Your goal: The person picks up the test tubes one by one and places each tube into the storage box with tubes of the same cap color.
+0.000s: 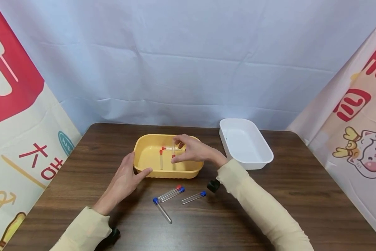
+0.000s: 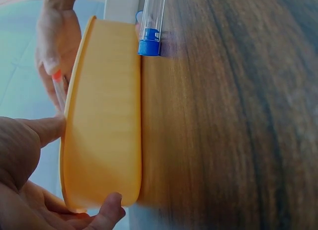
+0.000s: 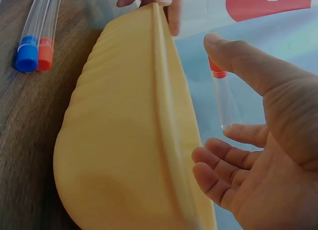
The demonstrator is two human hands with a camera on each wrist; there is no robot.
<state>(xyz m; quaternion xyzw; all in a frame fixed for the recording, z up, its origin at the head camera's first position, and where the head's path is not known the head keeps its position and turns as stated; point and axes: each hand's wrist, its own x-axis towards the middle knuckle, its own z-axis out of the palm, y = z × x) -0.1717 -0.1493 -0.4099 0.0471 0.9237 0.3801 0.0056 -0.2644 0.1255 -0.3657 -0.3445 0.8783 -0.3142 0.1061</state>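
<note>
My left hand (image 1: 127,175) grips the left end of a yellow plastic basket (image 1: 175,173), its thumb over the near rim. Over the inside of that basket, my right hand (image 1: 192,149) holds a red-capped test tube (image 3: 222,98) lengthwise, thumb at the cap and a fingertip at the rounded end; the other fingers curl loosely. Inside lie another red-capped tube (image 1: 161,160) and one crosswise at the back, partly behind the right hand. Blue-capped tubes (image 1: 163,211) lie on the table in front, one beside a red-capped tube (image 1: 168,192).
A white plastic basket (image 1: 266,161) stands to the right, behind the right forearm. The brown wooden table (image 1: 81,195) ends at a pale cloth backdrop (image 1: 188,69), with printed cloths on both sides. Black straps show at both wrists.
</note>
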